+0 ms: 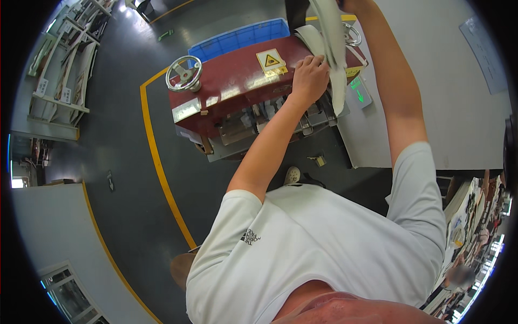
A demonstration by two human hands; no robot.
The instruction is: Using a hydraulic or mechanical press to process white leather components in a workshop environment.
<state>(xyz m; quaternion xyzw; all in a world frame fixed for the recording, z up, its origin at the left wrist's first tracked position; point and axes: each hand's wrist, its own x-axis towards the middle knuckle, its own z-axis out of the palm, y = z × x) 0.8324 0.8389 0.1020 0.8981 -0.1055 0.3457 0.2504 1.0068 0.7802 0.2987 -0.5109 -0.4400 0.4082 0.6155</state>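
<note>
Long, pale white flexible sheets [333, 40] hang curved over the right end of a dark red machine [232, 73], blurred in part by motion. My left hand [311, 78] has its fingers curled closed at the left edge of these sheets, over the machine's top. At the upper edge of the view, my right hand [356, 5] is closed beside the upper part of the sheets. The frame cuts off part of it, and its fingertips are hardly visible. A dark panel [296, 13] stands just left of the sheets.
The machine carries a chrome handwheel [184, 74] at its left, another handwheel [352, 34] at its right, and a yellow warning label [271, 60]. Behind it sits a blue crate [237, 40]. A pale table [442, 108] flanks my right arm. Shelving [59, 75] stands far left.
</note>
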